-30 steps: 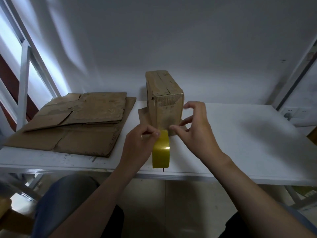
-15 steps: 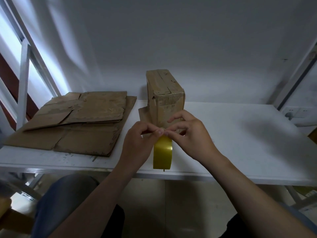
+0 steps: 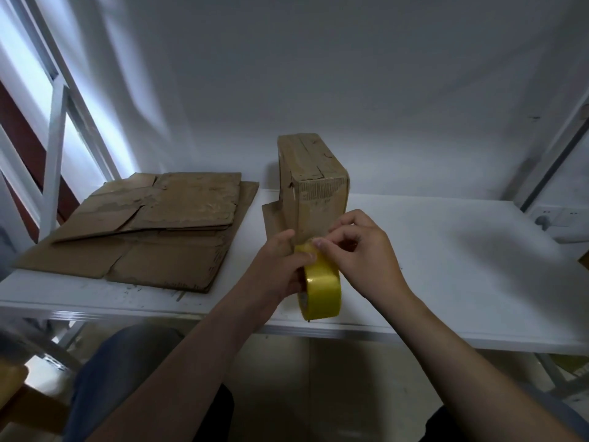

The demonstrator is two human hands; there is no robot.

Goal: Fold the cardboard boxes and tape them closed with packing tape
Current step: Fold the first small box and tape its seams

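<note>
The yellow roll of packing tape (image 3: 322,288) is standing on edge above the near edge of the white tabletop (image 3: 446,282), just in front of the upright brown cardboard box (image 3: 315,189). The left hand (image 3: 280,269) is gripping the roll from the left, its fingers curling round the rim. The right hand (image 3: 363,255) is pinching at the top of the roll, thumb and forefinger tips (image 3: 318,242) pressing together on the tape surface. A loose flap is sticking out at the box's lower left side. The stack of flattened brown cardboard sheets (image 3: 143,237) is lying on the left part of the tabletop, apart from the box. A white wall socket (image 3: 554,215) is showing at far right.
</note>
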